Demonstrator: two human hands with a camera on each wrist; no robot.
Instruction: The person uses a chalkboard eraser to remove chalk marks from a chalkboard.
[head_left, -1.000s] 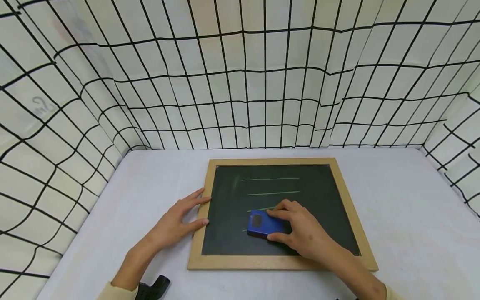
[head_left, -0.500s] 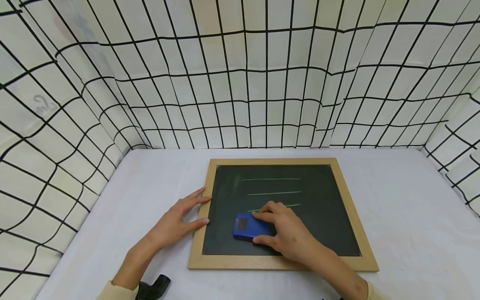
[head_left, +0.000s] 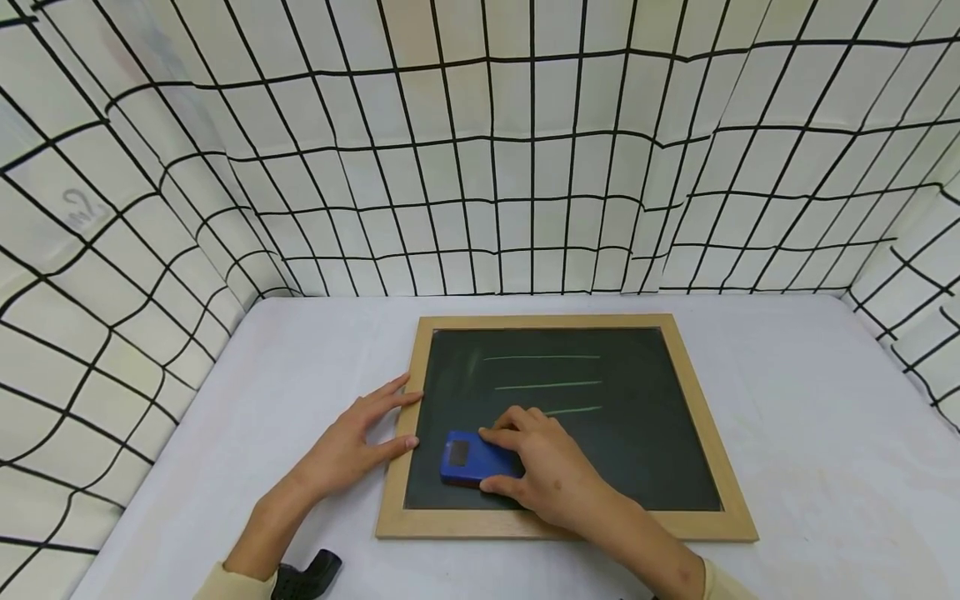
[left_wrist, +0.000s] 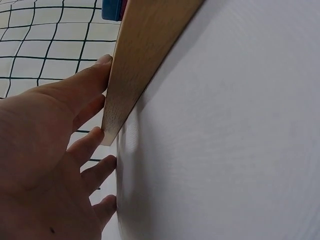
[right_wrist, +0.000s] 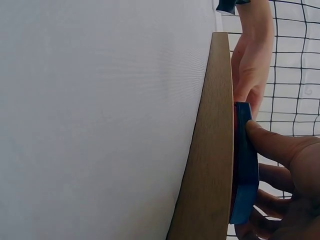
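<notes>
A chalkboard [head_left: 630, 467] in a light wooden frame lies flat, with green chalk lines [head_left: 547, 385] on its dark face. My right hand [head_left: 551, 471] grips a blue board eraser [head_left: 480, 458] between thumb and fingers, flat on the lower left of the board. In the right wrist view the eraser [right_wrist: 246, 165] shows from the side, its reddish underside against the board. My left hand [head_left: 348, 446] rests at the frame's left edge with fingers spread. The left wrist view shows the left thumb [left_wrist: 95, 75] touching the wooden frame [left_wrist: 135, 55].
A white-covered table [head_left: 810, 417] lies under the board. White walls with a black grid [head_left: 525, 167] stand at the back and both sides. A black strap-like device [head_left: 307, 575] sits at the left wrist.
My right hand has slid the eraser leftward across the lower board. The lowest short chalk mark no longer shows, and the third line looks shorter at its left. My left hand stays put.
</notes>
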